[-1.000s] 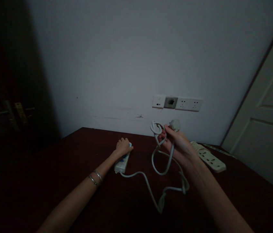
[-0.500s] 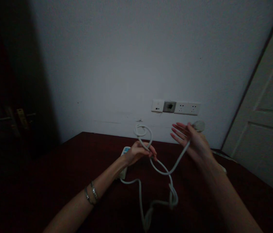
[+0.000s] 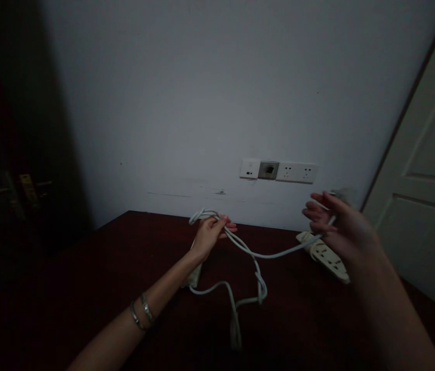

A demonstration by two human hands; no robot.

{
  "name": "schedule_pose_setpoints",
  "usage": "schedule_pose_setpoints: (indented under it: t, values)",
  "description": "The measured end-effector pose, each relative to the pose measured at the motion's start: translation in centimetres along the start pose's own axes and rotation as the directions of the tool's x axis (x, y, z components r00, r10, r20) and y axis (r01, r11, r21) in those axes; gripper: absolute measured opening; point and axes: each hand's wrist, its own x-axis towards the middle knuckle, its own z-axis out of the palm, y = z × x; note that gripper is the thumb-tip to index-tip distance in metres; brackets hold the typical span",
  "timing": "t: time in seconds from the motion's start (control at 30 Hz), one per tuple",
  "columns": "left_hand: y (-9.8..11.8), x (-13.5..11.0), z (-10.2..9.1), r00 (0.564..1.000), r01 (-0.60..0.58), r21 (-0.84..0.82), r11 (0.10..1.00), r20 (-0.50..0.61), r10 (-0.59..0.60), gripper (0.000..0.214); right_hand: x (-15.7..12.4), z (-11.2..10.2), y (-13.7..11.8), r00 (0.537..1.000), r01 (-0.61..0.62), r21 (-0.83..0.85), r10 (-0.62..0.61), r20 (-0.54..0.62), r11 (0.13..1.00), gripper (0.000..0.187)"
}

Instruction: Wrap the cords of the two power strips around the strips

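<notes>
A white power cord (image 3: 279,254) runs between my two hands above the dark red table. My left hand (image 3: 210,234) is closed in a pinch on the cord, with a small loop sticking out past the fingers. Farther along, my right hand (image 3: 341,221) holds the same cord with curled fingers; a pale, blurred plug (image 3: 344,195) shows behind it. From the left hand the cord hangs down, twisted in a kink, and leads to a white power strip (image 3: 194,276), mostly hidden behind my left wrist.
A second white power strip (image 3: 329,260), its cord wrapped round one end, lies on the table (image 3: 124,268) by my right forearm. Wall sockets (image 3: 296,172) sit above the table's back edge. A pale door (image 3: 429,206) stands at right, a dark door with a handle (image 3: 30,188) at left.
My right hand has moved right with the cord, stretching it straighter and uncovering the second power strip. My left hand has shifted slightly left and up, and its loop has tipped over leftward.
</notes>
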Motion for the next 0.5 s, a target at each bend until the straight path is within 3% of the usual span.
schedule_pose_setpoints:
  t: [0.07,0.17,0.23,0.3,0.4,0.5]
  values:
    - [0.2,0.2,-0.3,0.998,0.019,0.11,0.994,-0.067,-0.011,0.036,-0.3,1.3,1.1,0.999,0.003,-0.244,0.009,0.048,0.97,0.02]
    - [0.3,0.4,-0.7,0.993,0.002,0.264,0.964,-0.117,0.03,0.029,-1.2,2.5,2.3,0.971,0.035,-0.499,0.089,0.223,0.866,0.038]
    - [0.1,0.5,-1.0,0.987,-0.058,0.365,0.929,-0.12,0.109,0.025,-2.0,3.1,2.6,0.924,0.041,-0.555,0.181,0.338,0.831,0.048]
    - [-0.3,0.6,-1.3,0.975,-0.126,0.484,0.866,-0.103,0.2,0.028,-3.1,3.5,2.4,0.87,0.038,-0.526,0.231,0.435,0.85,0.054]
    - [-1.1,0.7,-1.5,0.972,-0.166,0.557,0.814,-0.048,0.231,0.042,-5.0,4.3,0.8,0.863,0.155,-0.37,0.057,0.502,0.916,0.051]
    - [-1.5,0.9,-1.5,0.996,-0.081,0.386,0.919,0.071,0.058,0.054,-6.2,3.9,-1.5,0.875,0.361,-0.217,-0.248,0.416,0.907,0.046]
